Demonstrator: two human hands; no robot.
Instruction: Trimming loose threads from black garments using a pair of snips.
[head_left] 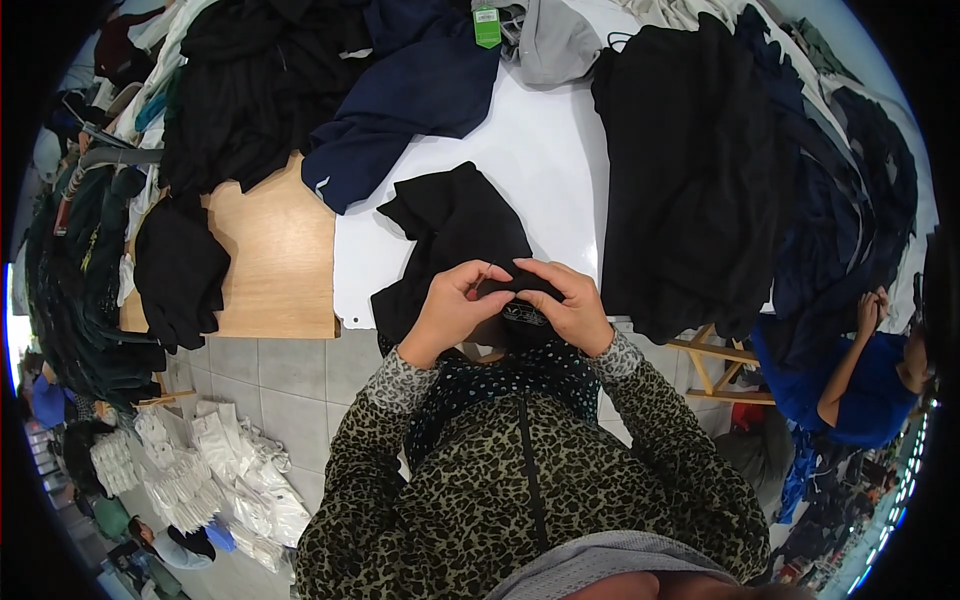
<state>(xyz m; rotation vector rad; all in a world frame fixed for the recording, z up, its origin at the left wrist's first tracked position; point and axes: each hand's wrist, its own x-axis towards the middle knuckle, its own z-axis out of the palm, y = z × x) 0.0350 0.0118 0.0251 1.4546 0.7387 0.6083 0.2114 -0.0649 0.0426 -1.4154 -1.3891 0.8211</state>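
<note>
A black garment (465, 215) lies crumpled on the white tabletop in front of me, its near edge lifted at the table's front. My left hand (456, 305) pinches that edge between thumb and fingers. Close beside it, my right hand (567, 302) grips the same edge, thumb and forefinger pressed together. A pale printed mark (525, 314) shows on the black cloth just under my right thumb. The fingertips of both hands nearly meet. What lies between them is too small to make out.
Navy garments (430, 90) and a black pile (255, 90) lie at the back left; a grey garment (557, 45) with a green tag (487, 28) is behind. Black garments (690, 180) cover the right side. A person in blue (850, 385) sits right. White bundles (235, 470) rest on the floor.
</note>
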